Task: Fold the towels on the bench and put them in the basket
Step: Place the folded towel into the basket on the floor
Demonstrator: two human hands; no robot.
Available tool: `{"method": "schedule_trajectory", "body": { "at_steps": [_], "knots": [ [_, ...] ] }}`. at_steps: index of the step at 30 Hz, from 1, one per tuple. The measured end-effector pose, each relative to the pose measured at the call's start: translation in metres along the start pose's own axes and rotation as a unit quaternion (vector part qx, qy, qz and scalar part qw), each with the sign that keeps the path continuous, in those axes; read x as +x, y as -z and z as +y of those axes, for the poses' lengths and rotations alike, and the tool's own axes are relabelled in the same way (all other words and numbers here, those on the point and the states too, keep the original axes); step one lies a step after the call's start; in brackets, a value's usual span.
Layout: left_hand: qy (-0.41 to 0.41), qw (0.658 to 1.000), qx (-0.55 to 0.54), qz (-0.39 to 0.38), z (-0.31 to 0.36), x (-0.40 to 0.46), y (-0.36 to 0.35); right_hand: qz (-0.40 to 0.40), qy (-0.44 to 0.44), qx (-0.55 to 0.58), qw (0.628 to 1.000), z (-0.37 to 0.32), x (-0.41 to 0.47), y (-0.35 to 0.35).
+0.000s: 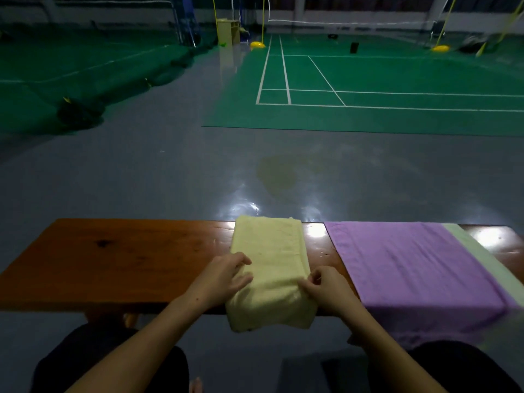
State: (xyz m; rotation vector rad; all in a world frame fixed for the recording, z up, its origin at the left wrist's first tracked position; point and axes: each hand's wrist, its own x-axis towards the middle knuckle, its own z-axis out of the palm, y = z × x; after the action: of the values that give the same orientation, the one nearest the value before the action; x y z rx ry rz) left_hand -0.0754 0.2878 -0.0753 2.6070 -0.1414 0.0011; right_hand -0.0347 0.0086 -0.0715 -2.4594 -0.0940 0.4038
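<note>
I've got both hands on the yellow towel (269, 268), which lies across the middle of the desk (113, 259), folded into a narrow strip running from the far edge to the near edge, its near end drooping over that edge. My left hand (226, 275) rests on the towel's left side, fingers bent over the cloth, pressing more than gripping as far as I can tell. My right hand (326, 287) pinches the towel's right edge near the near edge of the desk, fingers curled on the fabric.

Purple towel (411, 268) lies flat toward the right end of the desk, unfolded, near side hanging over; a pale green towel (482, 259) peeks out beside it, partly under it. Basket: not in view.

Risks: the overhanging end could drag the yellow towel off the near edge if I let go. The layers look loose, so the next fold may go crooked or spring open. A one-sided pinch could pull the stack apart. Light is dim; edges are hard to line up.
</note>
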Motion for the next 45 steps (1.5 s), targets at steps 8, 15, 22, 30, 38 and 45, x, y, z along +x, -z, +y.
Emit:
{"method": "schedule_trajectory", "body": {
  "at_steps": [8,15,22,30,38,45],
  "knots": [
    [-0.012,0.981,0.191,0.009,0.023,-0.029,-0.052,0.205,0.184,-0.219,0.936,-0.004,-0.019,-0.049],
    [0.015,0.982,0.186,-0.021,0.016,-0.002,-0.068,0.112,0.23,-0.282,0.925,-0.006,0.017,-0.094],
    [0.025,0.976,0.213,-0.032,-0.002,0.031,-0.066,0.063,0.22,-0.289,0.929,-0.007,0.051,-0.073],
    [0.024,0.969,0.241,-0.058,-0.019,0.022,-0.049,0.033,0.165,-0.283,0.944,0.011,0.044,-0.049],
    [-0.05,0.976,0.206,-0.04,-0.032,-0.005,-0.01,0.077,0.166,-0.259,0.948,0.039,0.033,-0.019],
    [-0.147,0.975,0.16,-0.037,-0.033,-0.022,0.005,0.061,0.263,-0.083,0.959,0.046,0.008,-0.004]
  ]
}}
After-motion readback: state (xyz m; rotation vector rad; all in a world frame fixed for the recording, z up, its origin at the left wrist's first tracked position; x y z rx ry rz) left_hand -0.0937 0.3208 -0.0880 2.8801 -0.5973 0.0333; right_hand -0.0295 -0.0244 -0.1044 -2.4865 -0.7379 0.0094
